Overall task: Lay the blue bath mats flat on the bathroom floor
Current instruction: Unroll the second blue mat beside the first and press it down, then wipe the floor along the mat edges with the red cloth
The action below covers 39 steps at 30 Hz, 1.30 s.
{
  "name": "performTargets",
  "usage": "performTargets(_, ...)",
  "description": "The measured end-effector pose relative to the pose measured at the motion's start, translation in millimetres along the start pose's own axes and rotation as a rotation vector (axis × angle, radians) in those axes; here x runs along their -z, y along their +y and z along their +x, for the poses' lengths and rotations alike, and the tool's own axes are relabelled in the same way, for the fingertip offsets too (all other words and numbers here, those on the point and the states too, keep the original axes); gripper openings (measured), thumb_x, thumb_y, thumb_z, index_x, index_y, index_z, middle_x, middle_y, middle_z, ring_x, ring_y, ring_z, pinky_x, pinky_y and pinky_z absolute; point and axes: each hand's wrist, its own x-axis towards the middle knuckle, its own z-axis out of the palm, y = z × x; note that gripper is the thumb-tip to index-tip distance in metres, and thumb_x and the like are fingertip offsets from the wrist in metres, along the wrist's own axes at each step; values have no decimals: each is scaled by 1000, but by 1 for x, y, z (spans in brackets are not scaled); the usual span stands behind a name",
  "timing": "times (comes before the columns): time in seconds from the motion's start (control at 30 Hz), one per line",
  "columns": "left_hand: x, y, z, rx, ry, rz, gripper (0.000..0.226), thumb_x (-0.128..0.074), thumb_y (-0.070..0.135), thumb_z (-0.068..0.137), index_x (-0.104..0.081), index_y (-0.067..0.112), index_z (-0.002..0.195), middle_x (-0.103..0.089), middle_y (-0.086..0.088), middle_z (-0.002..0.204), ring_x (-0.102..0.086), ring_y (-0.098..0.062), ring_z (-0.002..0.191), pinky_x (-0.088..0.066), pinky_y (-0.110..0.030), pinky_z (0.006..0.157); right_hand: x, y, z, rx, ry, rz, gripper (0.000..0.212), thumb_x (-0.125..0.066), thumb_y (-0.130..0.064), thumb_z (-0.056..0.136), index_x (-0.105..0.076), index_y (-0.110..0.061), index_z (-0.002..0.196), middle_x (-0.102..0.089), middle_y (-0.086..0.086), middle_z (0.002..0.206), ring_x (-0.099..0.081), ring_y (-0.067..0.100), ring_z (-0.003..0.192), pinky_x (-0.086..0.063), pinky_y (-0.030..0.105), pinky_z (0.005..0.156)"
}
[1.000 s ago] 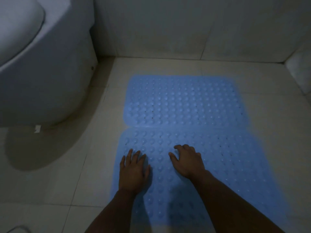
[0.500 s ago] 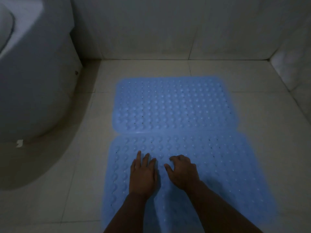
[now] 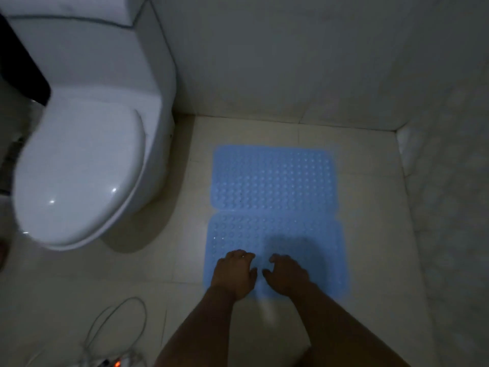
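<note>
Blue mats are both lying flat on the floor (image 3: 370, 234): far mat (image 3: 272, 178) beyond your fingertips, near mat (image 3: 325, 250) under them. Your left hand (image 3: 234, 272) and right hand (image 3: 287, 274) are resting side by side, fingers loosely curled, gripping nothing. Little is remaining, apparently.

1. Dim room, pale tiled floor (image 3: 370, 260), lower frame.
2. Grey tiled walls (image 3: 291, 62), upper and right frame.
3. White toilet (image 3: 79, 176), lid closed, left frame.
4. White cable (image 3: 116, 329), bottom left.
</note>
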Motion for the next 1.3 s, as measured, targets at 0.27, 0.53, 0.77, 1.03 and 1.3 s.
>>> performTargets(0.27, 189, 40, -184, 17, 77, 24, 49, -45, 45, 100, -45, 29, 147, -47, 2, 150, -41, -23, 140, -39, -39, 108, 126, -76, -214, 84, 37, -6, 59, -52, -54, 91, -50, -24, 142, -50, 2, 149, -48, 24, 136, -40, 43, 112)
performTargets(0.53, 266, 44, -242, 194, 260, 20, 53, -46, 45, 99, -44, 27, 149, -46, -3, 152, -40, -28, 142, -38, -45, 111, 219, -123, -259, 316, 72, -304, 49, -49, -50, 97, -49, -23, 138, -55, 5, 139, -53, 28, 126, -45, 44, 104)
performTargets(0.77, 284, 59, -338, 609, 545, -29, 50, -50, 46, 94, -50, 25, 140, -51, -4, 145, -43, -29, 137, -38, -45, 108, 241, -211, -298, 775, 99, -462, 43, -54, -46, 92, -60, -23, 127, -63, 4, 132, -59, 26, 120, -49, 36, 97)
performTargets(1.03, 299, 74, -563, 1153, 974, 67, 44, -54, 48, 85, -62, 24, 120, -62, -5, 126, -53, -33, 125, -47, -48, 96, 196, -361, -458, 1429, 18, -532, 27, -62, -36, 94, -71, -23, 115, -73, 0, 117, -67, 18, 107, -50, 29, 89)
performTargets(1.3, 268, 200, -837, 1725, 1591, 390, 39, -51, 48, 86, -70, 27, 113, -68, 4, 113, -62, -24, 107, -55, -42, 87, 106, -430, -759, 2044, -412, -296, 15, -72, -28, 89, -75, -26, 103, -76, -10, 93, -71, 9, 85, -52, 27, 81)
